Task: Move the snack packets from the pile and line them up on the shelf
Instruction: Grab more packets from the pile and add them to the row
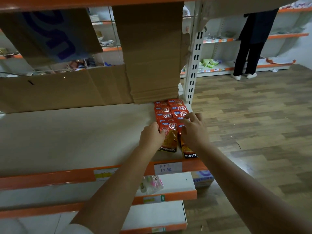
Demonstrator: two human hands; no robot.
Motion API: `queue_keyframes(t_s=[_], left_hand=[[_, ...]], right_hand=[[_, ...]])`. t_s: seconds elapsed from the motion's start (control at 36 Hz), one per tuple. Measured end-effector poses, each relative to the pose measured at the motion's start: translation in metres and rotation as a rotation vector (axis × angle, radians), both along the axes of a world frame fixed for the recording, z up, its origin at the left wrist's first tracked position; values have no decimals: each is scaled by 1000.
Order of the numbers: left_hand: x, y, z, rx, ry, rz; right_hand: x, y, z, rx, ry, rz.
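Note:
Red snack packets (170, 110) lie overlapped in two rows at the right end of the pale shelf (76, 137), running from the cardboard backing toward the front edge. My left hand (151, 136) touches the left side of the nearest left-row packet (169, 141), fingers curled against its edge. My right hand (192, 130) rests over the nearest right-row packet (188, 152), fingertips on the packets behind it. No loose pile of packets is in view.
Brown cardboard sheets (152, 53) back the shelf. A white slotted upright (194, 65) stands at its right end. Lower shelves with orange edges (160, 198) hold a small clear bag. A person in dark clothes (251, 41) stands at far shelves over a wooden floor.

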State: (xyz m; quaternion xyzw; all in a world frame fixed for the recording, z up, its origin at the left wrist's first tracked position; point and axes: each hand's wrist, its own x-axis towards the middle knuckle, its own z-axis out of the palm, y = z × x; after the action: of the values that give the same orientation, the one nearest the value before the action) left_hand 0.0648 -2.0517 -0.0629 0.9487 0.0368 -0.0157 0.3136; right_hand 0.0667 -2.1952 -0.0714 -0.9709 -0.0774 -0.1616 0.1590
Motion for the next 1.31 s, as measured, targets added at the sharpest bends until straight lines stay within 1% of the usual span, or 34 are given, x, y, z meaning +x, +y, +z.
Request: queue_keyframes(t_s=[0.11, 0.19, 0.25, 0.33, 0.44, 0.53, 0.67, 0.81, 0.92, 1.06, 1.19, 1.31], left_hand=[[-5, 6, 7, 101, -43, -17], [-11, 14, 12, 171, -118, -6], [-16, 22, 16, 210, -168, 4], [-24, 38, 21, 256, -211, 31], [-35, 69, 25, 322, -252, 59], [-46, 101, 27, 365, -272, 77], [-67, 177, 26, 427, -284, 108], [-91, 264, 26, 490, -275, 101], [-109, 334, 31, 535, -287, 129], [-127, 416, 36, 531, -279, 199], [-136, 487, 33, 527, -284, 243], [-135, 549, 27, 494, -288, 281]], right_hand=[[2, 6, 0, -11, -1, 33], [4, 16, 1, 25, -46, 82], [3, 26, 5, -2, -51, 112], [4, 48, 10, -38, -45, 187], [3, 84, 6, 50, -74, 276], [-6, 119, 7, 26, -81, 324], [-17, 195, 3, 9, -149, 373], [-37, 286, 6, -20, -151, 397], [-52, 360, 11, 13, -154, 434], [-68, 443, 17, 76, -149, 476], [-71, 514, 18, -13, -76, 519], [-69, 577, 15, -13, -67, 541]])
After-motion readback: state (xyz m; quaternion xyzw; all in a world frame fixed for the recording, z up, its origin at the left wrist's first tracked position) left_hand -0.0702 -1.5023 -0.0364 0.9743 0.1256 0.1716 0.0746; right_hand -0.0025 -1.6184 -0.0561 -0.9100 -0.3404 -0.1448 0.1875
